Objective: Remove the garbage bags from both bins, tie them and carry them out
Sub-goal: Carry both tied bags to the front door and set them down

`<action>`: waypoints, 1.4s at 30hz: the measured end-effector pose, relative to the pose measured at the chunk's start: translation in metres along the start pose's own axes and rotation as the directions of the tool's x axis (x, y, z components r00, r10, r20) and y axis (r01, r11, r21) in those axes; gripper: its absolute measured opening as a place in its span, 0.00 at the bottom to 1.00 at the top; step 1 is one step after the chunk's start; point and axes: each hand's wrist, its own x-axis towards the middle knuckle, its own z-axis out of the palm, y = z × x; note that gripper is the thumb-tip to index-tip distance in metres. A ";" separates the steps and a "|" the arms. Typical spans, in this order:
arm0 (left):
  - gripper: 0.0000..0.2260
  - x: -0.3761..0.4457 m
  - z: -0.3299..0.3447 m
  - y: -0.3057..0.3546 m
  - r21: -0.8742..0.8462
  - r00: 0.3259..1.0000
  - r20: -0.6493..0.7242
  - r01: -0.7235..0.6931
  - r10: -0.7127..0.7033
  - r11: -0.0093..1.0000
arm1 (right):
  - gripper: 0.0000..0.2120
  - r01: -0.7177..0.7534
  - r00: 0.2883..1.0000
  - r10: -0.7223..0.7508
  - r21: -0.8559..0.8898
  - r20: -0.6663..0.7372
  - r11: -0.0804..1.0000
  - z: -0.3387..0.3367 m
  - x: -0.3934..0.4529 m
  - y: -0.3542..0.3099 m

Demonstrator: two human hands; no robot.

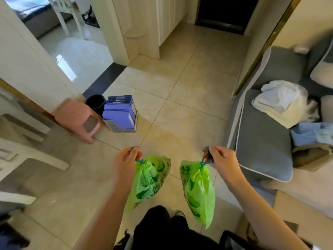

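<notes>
Head cam: I've got one green bag per hand. Left hand (126,159) pinches the drawstring of the left bag (147,179); right hand (220,159) pinches that of the right bag (198,188). Both hang cinched, clear of the floor (180,109), apart so they don't tangle. Judging: carry-out stage, door (225,13) ahead.

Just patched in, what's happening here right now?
A person stands on a tiled floor holding two green garbage bags by their blue drawstrings. The left hand holds the left bag, the right hand the right bag. Both bags are cinched shut at the top and hang clear of the floor. A dark bin sits by a pink stool, with no bag showing in it. A dark doorway lies ahead.
</notes>
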 end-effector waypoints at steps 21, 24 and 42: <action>0.11 0.370 0.192 0.166 0.086 0.974 0.221 0.029 -0.047 0.996 | 0.11 -0.032 0.979 0.041 0.045 -0.200 0.998 0.000 0.387 -0.159; 0.09 0.418 0.226 0.186 0.104 0.971 0.237 0.014 -0.038 0.994 | 0.10 -0.015 0.979 0.028 0.065 -0.201 0.998 -0.001 0.444 -0.175; 0.08 0.704 0.425 0.352 0.107 0.986 0.161 -0.065 0.047 0.992 | 0.09 -0.011 0.994 0.022 0.101 -0.106 0.995 -0.040 0.802 -0.309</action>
